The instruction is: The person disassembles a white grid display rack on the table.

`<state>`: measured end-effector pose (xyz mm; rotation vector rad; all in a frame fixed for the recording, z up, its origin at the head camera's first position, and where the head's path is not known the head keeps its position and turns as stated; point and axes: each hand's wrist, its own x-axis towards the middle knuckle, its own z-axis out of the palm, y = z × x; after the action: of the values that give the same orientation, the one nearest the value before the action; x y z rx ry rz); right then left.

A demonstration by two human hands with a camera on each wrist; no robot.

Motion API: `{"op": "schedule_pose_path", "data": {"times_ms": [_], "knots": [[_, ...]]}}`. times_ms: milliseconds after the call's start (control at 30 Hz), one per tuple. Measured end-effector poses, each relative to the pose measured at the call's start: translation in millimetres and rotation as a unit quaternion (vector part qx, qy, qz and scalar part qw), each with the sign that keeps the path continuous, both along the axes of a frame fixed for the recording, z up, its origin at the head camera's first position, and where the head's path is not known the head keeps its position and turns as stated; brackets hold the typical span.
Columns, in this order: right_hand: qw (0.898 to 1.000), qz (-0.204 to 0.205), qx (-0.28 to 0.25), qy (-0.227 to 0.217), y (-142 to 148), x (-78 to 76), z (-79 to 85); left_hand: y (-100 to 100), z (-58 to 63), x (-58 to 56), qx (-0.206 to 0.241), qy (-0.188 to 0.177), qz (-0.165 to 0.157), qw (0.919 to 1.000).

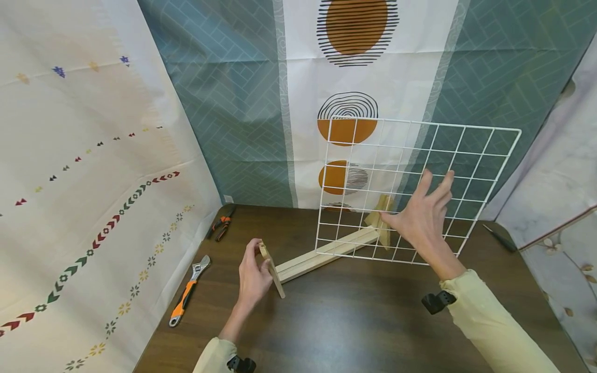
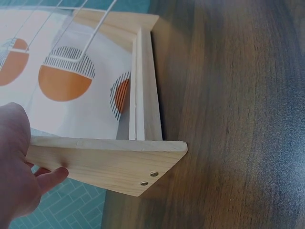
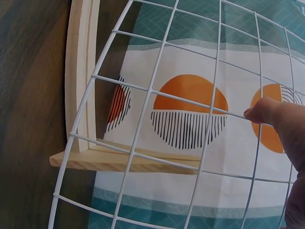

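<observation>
My left hand (image 1: 254, 274) grips the near end board of a wooden frame (image 1: 298, 266), thumb on one face and fingers on the other. In the left wrist view, this end board (image 2: 107, 162) shows two screw heads near its lower corner. A long grooved rail joins it to a second end board (image 3: 128, 162) at the far right. My right hand (image 1: 426, 215) holds a white wire grid panel (image 1: 427, 149) tilted up over the frame's far part, thumb and fingers spread across its wires. The far end board is partly hidden behind the grid and hand.
An orange-handled adjustable wrench (image 1: 188, 292) lies at the table's left edge, with orange-and-black pliers (image 1: 221, 226) behind it. A dark slim tool (image 1: 501, 239) lies at the right edge. Patterned cloths (image 1: 233, 103) hang behind and beside the brown table (image 1: 326, 321).
</observation>
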<state>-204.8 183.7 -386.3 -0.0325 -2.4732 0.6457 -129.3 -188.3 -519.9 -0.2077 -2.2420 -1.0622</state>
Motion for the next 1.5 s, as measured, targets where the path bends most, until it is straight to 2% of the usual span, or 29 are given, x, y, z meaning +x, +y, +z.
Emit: {"op": "schedule_pose_path", "data": {"times_ms": [233, 567, 1033, 1267, 1500], "knots": [[1.0, -0.006, 0.0, -0.007, 0.8, -0.3, -2.4, 1.3, 0.2, 2.5, -0.002, 0.013, 0.006, 0.9999], [1.0, -0.01, -0.003, -0.018, 3.1, 0.8, -7.0, 1.0, 0.0, 9.5, 0.006, 0.001, 0.014, 0.9999], [1.0, -0.011, -0.006, -0.016, 6.4, 2.4, -10.9, 2.8, -1.7, 15.3, 0.012, 0.007, 0.036, 0.9993], [1.0, -0.014, -0.005, -0.017, 6.5, 2.2, -10.8, 3.7, -2.0, 18.4, 0.013, 0.017, 0.037, 0.9991], [1.0, -0.014, -0.01, -0.019, 6.2, 3.2, -10.5, 3.0, -3.4, 21.2, 0.003, 0.023, 0.046, 0.9987]]}}
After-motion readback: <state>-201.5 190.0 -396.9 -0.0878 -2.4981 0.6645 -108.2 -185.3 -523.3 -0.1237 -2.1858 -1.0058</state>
